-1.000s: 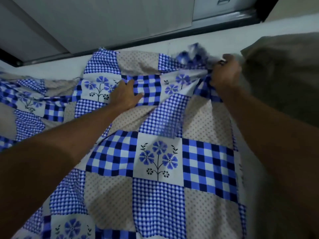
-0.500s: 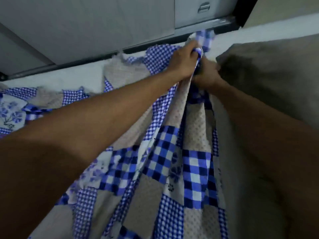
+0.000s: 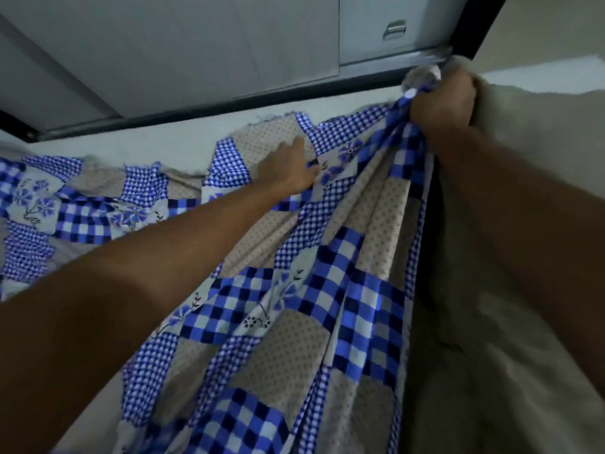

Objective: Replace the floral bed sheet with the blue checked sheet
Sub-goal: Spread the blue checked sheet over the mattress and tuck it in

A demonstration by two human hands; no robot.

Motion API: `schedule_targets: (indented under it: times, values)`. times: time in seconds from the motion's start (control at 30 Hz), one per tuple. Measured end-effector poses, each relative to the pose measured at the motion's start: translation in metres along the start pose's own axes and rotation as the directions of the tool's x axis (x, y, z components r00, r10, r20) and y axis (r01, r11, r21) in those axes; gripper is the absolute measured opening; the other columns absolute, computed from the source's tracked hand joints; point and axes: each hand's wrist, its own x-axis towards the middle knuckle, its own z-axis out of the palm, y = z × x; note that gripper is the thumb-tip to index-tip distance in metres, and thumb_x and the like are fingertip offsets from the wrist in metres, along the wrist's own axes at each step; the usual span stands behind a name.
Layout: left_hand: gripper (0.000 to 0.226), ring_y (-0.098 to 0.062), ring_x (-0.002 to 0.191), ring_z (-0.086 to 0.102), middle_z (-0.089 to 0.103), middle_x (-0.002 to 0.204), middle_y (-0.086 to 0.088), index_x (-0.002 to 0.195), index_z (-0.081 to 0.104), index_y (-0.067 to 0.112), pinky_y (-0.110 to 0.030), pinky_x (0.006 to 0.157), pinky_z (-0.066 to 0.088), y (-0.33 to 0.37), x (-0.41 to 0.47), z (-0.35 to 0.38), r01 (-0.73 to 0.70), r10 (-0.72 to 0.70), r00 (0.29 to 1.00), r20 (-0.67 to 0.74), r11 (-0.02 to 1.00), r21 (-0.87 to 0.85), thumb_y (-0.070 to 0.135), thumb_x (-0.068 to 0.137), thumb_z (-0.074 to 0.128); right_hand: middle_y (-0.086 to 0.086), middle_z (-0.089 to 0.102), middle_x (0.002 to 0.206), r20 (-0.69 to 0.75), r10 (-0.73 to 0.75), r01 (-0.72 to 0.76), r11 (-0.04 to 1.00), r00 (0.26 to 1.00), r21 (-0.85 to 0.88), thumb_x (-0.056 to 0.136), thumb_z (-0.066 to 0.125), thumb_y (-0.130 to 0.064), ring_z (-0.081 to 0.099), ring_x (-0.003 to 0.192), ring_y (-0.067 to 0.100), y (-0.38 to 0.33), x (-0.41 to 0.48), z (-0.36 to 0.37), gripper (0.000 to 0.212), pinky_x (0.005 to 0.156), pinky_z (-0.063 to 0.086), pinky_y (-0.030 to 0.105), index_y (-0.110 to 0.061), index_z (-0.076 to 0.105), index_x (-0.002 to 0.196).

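Observation:
The blue checked sheet point(image 3: 343, 290), a patchwork of blue checks, dotted beige squares and blue flowers, lies rumpled over the pale mattress point(image 3: 157, 142). My right hand point(image 3: 442, 106) grips a bunched corner of it near the mattress's far right corner, and the cloth runs in taut folds down from that fist. My left hand point(image 3: 291, 168) lies flat with straight fingers on the sheet, a short way left of the right hand. No floral sheet shows in this view.
A grey panelled wall with a metal handle point(image 3: 394, 29) and a dark rail point(image 3: 229, 103) runs along the bed's far side. A bulky beige cover or pillow point(image 3: 523, 224) rises at the right, against my right arm.
My left hand has let go of the bunched corner and moved left and down to lie flat on the sheet. My right hand still grips the corner, now farther right and higher.

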Motion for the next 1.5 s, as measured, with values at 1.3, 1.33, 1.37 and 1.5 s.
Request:
schedule_targets:
  times: [1.3,1.33,1.37,1.5]
  values:
    - [0.032,-0.029,0.091,0.061,0.063,0.101,-0.013,0.116,0.069,0.017,-0.033,0.080,0.047,-0.153,0.045,0.007,-0.063,-0.038,0.907,-0.419,0.973,-0.224,0.011,0.091,0.050,0.005,0.064,0.122,-0.028,-0.772,0.765,0.634,0.636,-0.116,0.074,0.048,-0.012,0.056,0.101,0.035,-0.022,-0.068,0.135,0.045,0.073,0.040,0.040,-0.016,0.067,0.115]
    - [0.030,-0.031,0.101,0.061,0.063,0.110,-0.016,0.119,0.069,0.016,-0.033,0.088,0.047,-0.171,0.053,0.005,-0.038,-0.030,0.933,-0.358,0.983,-0.181,0.014,0.094,0.053,0.004,0.064,0.125,0.014,-0.800,0.788,0.588,0.600,-0.182,0.076,0.047,-0.012,0.056,0.105,0.034,-0.033,-0.070,0.143,0.047,0.075,0.039,0.040,-0.016,0.066,0.119]
    - [0.028,-0.032,0.105,0.060,0.062,0.114,-0.018,0.120,0.068,0.015,-0.033,0.091,0.046,-0.184,0.058,0.006,-0.041,-0.005,0.955,-0.296,0.988,-0.149,0.018,0.095,0.056,0.004,0.063,0.129,0.087,-0.806,0.801,0.558,0.586,-0.218,0.078,0.047,-0.011,0.055,0.110,0.034,-0.043,-0.072,0.151,0.050,0.078,0.040,0.041,-0.016,0.063,0.124]
    - [0.021,-0.027,0.089,0.057,0.063,0.100,-0.009,0.107,0.062,0.020,-0.031,0.076,0.042,-0.188,0.075,0.001,-0.017,-0.002,0.991,-0.134,0.989,-0.145,0.025,0.087,0.062,0.015,0.054,0.136,0.521,-0.466,0.665,0.684,0.715,-0.301,0.094,0.051,-0.023,0.053,0.122,0.041,-0.049,-0.065,0.187,0.051,0.092,0.045,0.048,-0.021,0.039,0.145]
